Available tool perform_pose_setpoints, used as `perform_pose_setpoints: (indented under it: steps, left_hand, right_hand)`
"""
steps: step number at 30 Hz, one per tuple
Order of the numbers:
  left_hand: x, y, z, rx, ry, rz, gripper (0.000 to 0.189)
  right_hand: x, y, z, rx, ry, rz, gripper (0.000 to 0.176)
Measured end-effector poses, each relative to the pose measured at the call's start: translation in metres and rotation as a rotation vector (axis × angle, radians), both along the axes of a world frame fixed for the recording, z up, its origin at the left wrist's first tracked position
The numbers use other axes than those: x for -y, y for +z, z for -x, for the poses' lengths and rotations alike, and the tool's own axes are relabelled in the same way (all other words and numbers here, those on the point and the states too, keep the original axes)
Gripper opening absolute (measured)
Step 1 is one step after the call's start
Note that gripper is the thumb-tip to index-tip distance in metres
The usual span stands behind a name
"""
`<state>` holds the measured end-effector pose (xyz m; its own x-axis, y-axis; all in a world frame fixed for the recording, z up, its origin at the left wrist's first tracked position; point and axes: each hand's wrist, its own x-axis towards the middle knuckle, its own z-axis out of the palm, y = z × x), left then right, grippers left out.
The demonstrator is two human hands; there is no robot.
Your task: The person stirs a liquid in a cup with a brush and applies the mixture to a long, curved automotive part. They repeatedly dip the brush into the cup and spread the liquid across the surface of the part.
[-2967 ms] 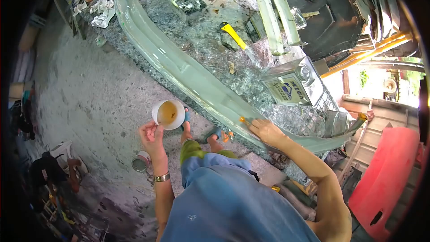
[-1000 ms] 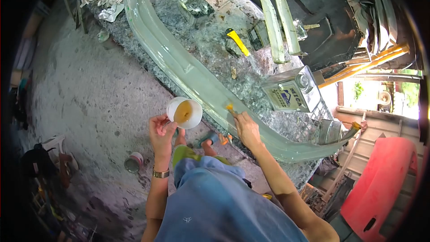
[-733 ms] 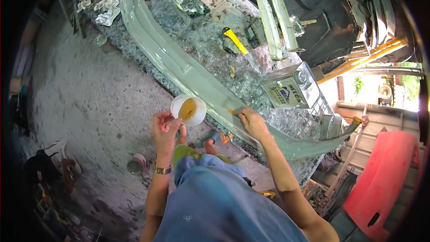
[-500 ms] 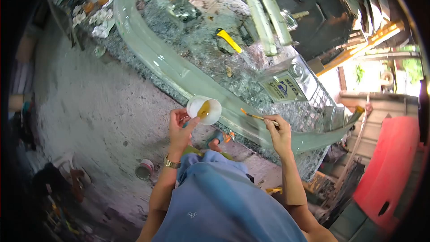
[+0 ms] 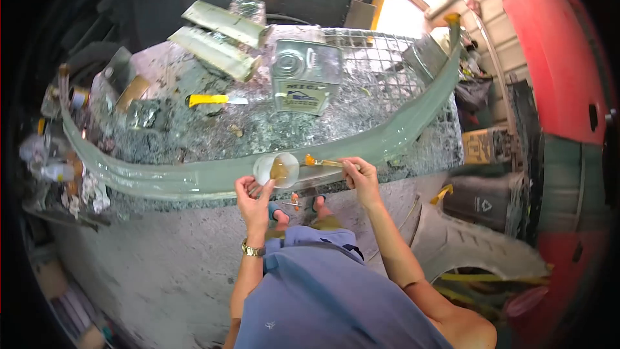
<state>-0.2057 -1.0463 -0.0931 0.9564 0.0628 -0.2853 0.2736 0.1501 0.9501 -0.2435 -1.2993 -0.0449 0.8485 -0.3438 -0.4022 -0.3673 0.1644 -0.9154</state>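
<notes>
My left hand (image 5: 254, 199) is closed on a white plastic cup (image 5: 263, 168), tilted so that amber liquid shows inside. Between the fingers of my right hand (image 5: 361, 181) is a small brush (image 5: 321, 162), its orange-coated tip pointing at the cup, just right of the rim and apart from it. Both hands are over the front edge of a long, curved, glossy grey-green panel (image 5: 161, 178), shaped like a car bumper. The panel lies along the near side of a stained worktable (image 5: 194, 130).
On the table are a yellow utility knife (image 5: 208, 99), a rectangular metal can (image 5: 307, 71), two pale strips (image 5: 223, 22) and a wire grid (image 5: 381, 58). A red panel (image 5: 555, 52) stands at the right, above a grey fender-like part (image 5: 471, 242). Crumpled scraps (image 5: 97, 197) lie at the left.
My view has swung to the right, so the panel now runs across in front of me. The brush in my right hand has come closer to the cup; both hands keep their hold.
</notes>
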Motion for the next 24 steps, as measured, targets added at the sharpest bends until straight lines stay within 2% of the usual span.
perform_pose_setpoints:
  steps: [2, 4, 5, 9, 11, 12, 14, 18, 19, 21, 22, 24]
  left_hand:
    - [-0.006, -0.002, -0.004, -0.024, 0.026, -0.042, 0.045]
    - [-0.014, -0.006, -0.006, -0.014, 0.003, -0.052, 0.042]
    - [-0.02, -0.008, -0.007, -0.003, 0.013, -0.081, 0.041]
    - [-0.045, -0.003, -0.007, -0.007, 0.04, -0.103, 0.039]
    - [-0.063, -0.002, -0.005, -0.012, 0.056, -0.088, 0.035]
    - [-0.07, 0.0, -0.003, -0.011, 0.061, -0.1, 0.035]
    - [-0.084, 0.007, 0.0, -0.025, 0.109, -0.081, 0.033]
    - [-0.11, 0.009, 0.01, -0.031, 0.161, -0.094, 0.032]
    - [-0.115, 0.007, 0.012, -0.018, 0.152, -0.11, 0.029]
    - [-0.124, 0.006, 0.016, -0.001, 0.153, -0.13, 0.026]
    - [-0.127, 0.007, 0.018, 0.001, 0.164, -0.125, 0.026]
    - [-0.131, 0.009, 0.021, 0.006, 0.184, -0.119, 0.026]
  right_hand:
    - [0.013, -0.029, 0.006, 0.07, -0.107, -0.08, 0.016]
    - [0.022, -0.064, -0.003, 0.052, -0.155, 0.069, 0.018]
    - [0.028, -0.083, -0.005, 0.07, -0.228, 0.037, 0.017]
    - [0.052, -0.104, 0.006, 0.074, -0.435, 0.154, 0.018]
    - [0.048, -0.098, 0.012, 0.109, -0.597, 0.554, 0.019]
    - [0.039, -0.091, 0.012, 0.107, -0.592, 0.542, 0.019]
    - [0.01, -0.08, 0.012, 0.105, -0.371, 0.754, 0.022]
    - [-0.055, -0.081, -0.005, 0.248, -0.077, 0.835, 0.017]
    - [-0.069, -0.079, -0.008, 0.254, -0.067, 0.822, 0.017]
    - [-0.09, -0.069, -0.014, 0.145, 0.153, 0.72, 0.017]
    - [-0.095, -0.062, -0.017, 0.152, 0.16, 0.713, 0.017]
    - [-0.099, -0.051, -0.025, 0.321, 0.274, 0.615, 0.018]
